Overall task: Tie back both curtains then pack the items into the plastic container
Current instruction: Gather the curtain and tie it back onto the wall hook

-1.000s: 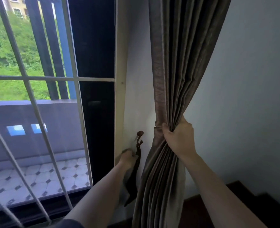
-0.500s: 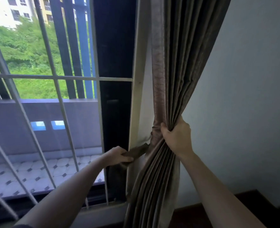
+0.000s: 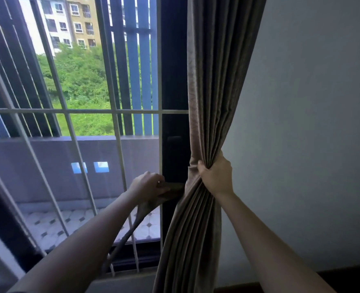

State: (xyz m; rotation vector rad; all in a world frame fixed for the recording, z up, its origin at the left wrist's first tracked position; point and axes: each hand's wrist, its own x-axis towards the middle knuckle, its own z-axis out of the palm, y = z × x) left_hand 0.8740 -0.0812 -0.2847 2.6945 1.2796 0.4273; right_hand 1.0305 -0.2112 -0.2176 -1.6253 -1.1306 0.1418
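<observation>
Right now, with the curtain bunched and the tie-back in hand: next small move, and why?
Probably sweep the tie-back across the front of the curtain toward the right hand. It grips the gathered folds; the left hand holds the strip at the bundle's left edge, and nothing crosses its front yet.

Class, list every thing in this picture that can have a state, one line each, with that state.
curtain: bunched at its middle, not yet tied.
tieback strap: stretched leftward from the curtain, the rest hanging down.
left hand: grips the tieback strap.
right hand: grips the bunched curtain.
</observation>
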